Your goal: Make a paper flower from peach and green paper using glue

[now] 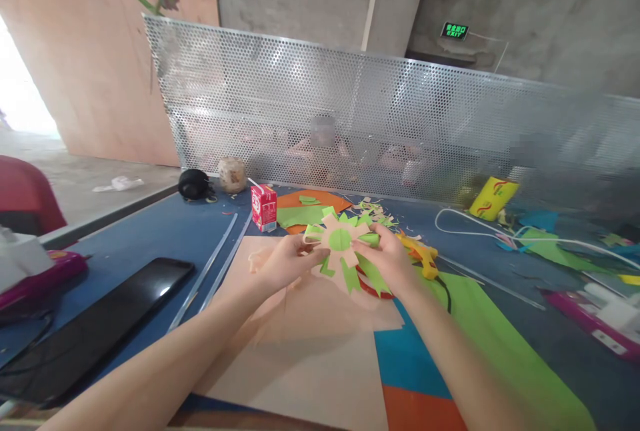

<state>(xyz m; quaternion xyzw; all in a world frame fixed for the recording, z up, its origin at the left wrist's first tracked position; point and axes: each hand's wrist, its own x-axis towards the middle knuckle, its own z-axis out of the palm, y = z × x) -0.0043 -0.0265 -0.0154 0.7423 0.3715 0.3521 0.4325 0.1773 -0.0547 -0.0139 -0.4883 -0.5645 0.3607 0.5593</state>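
A paper flower [341, 242] with peach petals, green leaf strips and a green round centre is held up over the table between both hands. My left hand [285, 263] pinches its left edge. On the right edge, my right hand [390, 259] grips it with fingers closed. Below them lies a large peach paper sheet [305, 344]. A yellow glue gun [423, 256] lies just right of my right hand, partly hidden by it.
A red-and-white drink carton [264, 207] stands behind the flower. Orange and green sheets [305, 210] with scraps lie beyond. A black phone [95, 324] lies at the left. Green paper [495, 344], blue paper [405, 358], a white cable [500, 234], a perforated metal screen [400, 124].
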